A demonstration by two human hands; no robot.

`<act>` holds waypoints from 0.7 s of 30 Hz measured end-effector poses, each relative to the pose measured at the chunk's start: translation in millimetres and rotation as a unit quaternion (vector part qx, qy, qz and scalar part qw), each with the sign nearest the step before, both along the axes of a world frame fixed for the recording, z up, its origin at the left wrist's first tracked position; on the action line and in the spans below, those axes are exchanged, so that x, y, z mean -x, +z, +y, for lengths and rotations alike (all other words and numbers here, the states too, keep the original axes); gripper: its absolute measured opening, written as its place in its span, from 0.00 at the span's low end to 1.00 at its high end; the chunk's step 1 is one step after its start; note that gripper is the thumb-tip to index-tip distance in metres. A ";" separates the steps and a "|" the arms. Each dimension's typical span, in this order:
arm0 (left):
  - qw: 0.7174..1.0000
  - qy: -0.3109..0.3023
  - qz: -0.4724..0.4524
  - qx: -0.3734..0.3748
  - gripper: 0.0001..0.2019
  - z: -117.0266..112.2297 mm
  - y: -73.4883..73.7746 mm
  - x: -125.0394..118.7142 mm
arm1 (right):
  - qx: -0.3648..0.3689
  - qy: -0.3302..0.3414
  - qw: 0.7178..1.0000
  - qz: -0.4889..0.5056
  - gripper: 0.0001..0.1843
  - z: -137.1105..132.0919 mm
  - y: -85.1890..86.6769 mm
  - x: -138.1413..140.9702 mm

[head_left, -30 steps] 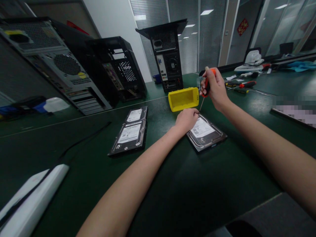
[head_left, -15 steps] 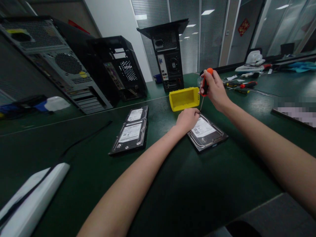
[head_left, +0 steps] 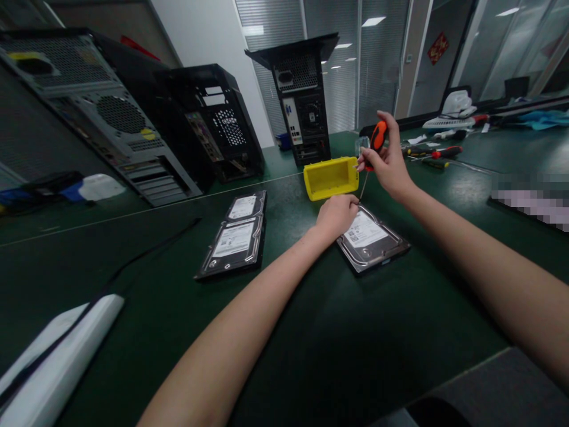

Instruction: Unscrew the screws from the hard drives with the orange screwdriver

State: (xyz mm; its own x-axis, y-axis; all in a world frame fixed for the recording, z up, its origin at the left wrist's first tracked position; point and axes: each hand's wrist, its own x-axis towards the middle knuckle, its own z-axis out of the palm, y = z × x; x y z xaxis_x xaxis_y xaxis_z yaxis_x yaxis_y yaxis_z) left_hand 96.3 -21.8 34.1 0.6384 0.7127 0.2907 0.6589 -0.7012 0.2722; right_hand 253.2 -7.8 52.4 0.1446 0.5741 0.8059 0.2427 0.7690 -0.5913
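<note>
A hard drive with a white label lies flat on the green table. My left hand is closed over its far left side, fingers curled near the top corner. Between the fingertips of my right hand is an orange and black screwdriver, its index finger lifted off the handle. The shaft points down to the far corner of the drive, close to my left fingertips; the exact contact of the tip is too small to make out. Right behind stands a yellow bin, its open side facing me.
Two more hard drives lie end to end on the left. Computer cases stand along the back. Several loose tools lie at the back right. A black cable runs over a white object at the near left.
My right hand's fingers have loosened and shifted on the screwdriver handle, with the index finger now raised. My left hand and the hard drive have stayed in place.
</note>
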 end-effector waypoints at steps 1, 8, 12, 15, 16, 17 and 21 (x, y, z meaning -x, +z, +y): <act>1.000 0.000 0.001 0.002 0.16 0.1 0.0 0.0 | 0.001 0.003 1.000 0.000 0.33 -0.2 0.2 -0.6; 1.000 -0.006 -0.002 -0.004 0.17 0.3 -0.4 0.3 | 0.025 0.020 0.999 -0.005 0.27 -3.8 7.3 -1.7; 1.000 -0.007 -0.004 -0.007 0.16 -0.6 -0.4 0.0 | 0.029 0.014 0.999 0.001 0.25 -7.3 14.6 0.1; 1.000 0.000 0.001 -0.001 0.16 -0.3 -0.6 -0.3 | 0.034 0.022 0.999 0.017 0.22 -9.3 19.1 2.2; 1.000 0.000 0.002 0.001 0.17 0.0 -0.8 -0.4 | 0.034 0.025 0.999 0.022 0.22 -9.8 20.2 3.0; 1.000 0.000 0.002 0.002 0.17 0.3 -1.0 -0.4 | 0.035 0.026 0.999 0.025 0.22 -10.2 21.1 3.8; 1.000 -0.003 0.001 -0.001 0.17 1.0 -1.4 -0.2 | 0.042 0.019 0.999 0.007 0.22 -10.9 22.3 7.5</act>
